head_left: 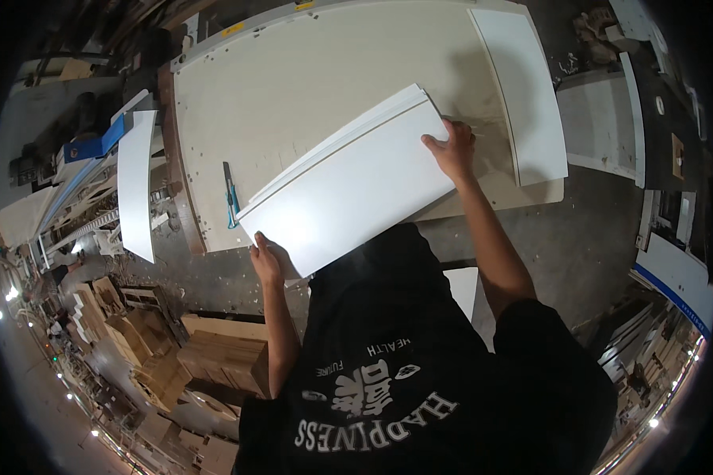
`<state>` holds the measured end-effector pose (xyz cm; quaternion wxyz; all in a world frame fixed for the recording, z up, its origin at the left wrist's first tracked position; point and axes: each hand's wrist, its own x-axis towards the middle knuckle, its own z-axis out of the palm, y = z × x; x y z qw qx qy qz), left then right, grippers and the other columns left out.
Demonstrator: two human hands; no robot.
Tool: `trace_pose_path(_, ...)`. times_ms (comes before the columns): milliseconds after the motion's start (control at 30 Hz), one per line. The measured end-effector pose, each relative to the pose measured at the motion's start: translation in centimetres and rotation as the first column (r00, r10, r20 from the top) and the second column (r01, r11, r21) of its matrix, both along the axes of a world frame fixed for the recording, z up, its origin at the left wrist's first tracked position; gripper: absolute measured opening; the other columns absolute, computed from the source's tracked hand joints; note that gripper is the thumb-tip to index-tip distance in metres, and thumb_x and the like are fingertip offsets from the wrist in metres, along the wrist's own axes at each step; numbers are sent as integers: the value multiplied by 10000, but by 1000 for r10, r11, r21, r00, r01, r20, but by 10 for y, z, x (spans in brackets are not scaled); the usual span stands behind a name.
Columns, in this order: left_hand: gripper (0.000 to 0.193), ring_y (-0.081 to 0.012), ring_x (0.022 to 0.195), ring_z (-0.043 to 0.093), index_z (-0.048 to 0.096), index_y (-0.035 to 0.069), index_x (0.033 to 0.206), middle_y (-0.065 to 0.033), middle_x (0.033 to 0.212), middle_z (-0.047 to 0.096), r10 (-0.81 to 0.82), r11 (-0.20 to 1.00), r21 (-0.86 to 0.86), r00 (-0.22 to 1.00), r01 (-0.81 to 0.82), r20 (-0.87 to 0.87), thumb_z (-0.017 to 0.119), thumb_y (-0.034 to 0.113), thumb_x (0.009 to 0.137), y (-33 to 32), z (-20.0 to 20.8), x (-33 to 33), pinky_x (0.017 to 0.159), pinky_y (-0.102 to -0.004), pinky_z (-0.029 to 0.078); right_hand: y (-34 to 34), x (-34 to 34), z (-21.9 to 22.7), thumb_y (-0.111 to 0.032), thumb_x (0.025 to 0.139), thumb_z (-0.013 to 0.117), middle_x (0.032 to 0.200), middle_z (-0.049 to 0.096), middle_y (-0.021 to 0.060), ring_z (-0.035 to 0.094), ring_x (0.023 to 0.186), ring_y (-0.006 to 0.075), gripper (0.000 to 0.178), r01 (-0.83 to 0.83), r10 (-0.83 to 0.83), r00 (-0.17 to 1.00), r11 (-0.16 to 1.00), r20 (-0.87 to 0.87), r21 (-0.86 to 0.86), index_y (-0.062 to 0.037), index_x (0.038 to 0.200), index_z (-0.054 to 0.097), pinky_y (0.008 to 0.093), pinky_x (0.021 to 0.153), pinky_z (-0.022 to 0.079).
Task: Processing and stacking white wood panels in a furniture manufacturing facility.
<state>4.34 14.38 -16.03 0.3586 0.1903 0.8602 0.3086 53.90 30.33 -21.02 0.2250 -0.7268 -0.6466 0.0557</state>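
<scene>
A long white panel (356, 182) lies slantwise in front of me, its right end farther away than its left. Along its far side runs a groove or step, so it may be more than one board; I cannot tell. My left hand (267, 260) grips the near left end, thumb on top. At the far right end my right hand (453, 150) holds the edge, its thumb on the top face and the other fingers partly hidden. Just left of the panel a teal utility knife (230, 195) rests on the beige worktable (253, 103).
Another white board (523, 95) lies along the worktable's right side. To the left stands a narrow white panel (137, 186) near a blue piece (95, 148). Brown cardboard boxes (222, 360) sit on the floor at lower left. A grey-white board structure (602, 119) is off to the right.
</scene>
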Motion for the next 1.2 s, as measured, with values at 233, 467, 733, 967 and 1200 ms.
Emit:
trace_pose_path(233,636,-220,886,567,604,-68,1044,-124,934,640,-149,986,79,989,147,24,551,566,1051,69,-1,17,826,-376,473,40,28,18,-633,860,728,1306,656,267,604,1253,436,863,118,-222,941,924,-257,-364,-27,1445,540,507,1063,472)
trace_pose_path(467,603,-347,1010,680,636,-137,1170,-281,1094,706,-382,921,53,921,386,-79,670,436,986,203,2,26,895,-411,518,128,84,6,-556,862,754,1389,630,264,595,1312,398,867,122,-279,891,907,-358,-404,5,1476,508,468,1090,473)
trace_pose_path(733,555,-346,992,702,681,-109,1176,-247,1072,736,-466,884,-24,882,466,-64,684,400,956,332,-17,22,881,-451,540,216,83,25,-360,898,779,1429,616,227,586,1318,334,702,6,-370,726,846,-579,-533,30,1440,564,396,1083,470)
trace_pose_path(967,547,-387,1096,658,652,-98,1240,-295,1207,672,-654,757,-95,744,647,-141,693,377,971,369,-29,9,946,-474,526,244,104,31,-453,908,758,1363,654,223,637,1229,305,695,-79,-188,880,847,-436,-526,44,1371,611,404,1041,490)
trace_pose_path(1200,640,-381,936,617,601,-170,1166,-240,1005,665,-109,985,21,704,174,-702,707,430,972,94,-35,-23,843,-498,509,55,37,25,-385,929,752,1212,685,208,638,1158,370,530,174,-294,791,949,-537,-263,31,1238,643,463,1016,498)
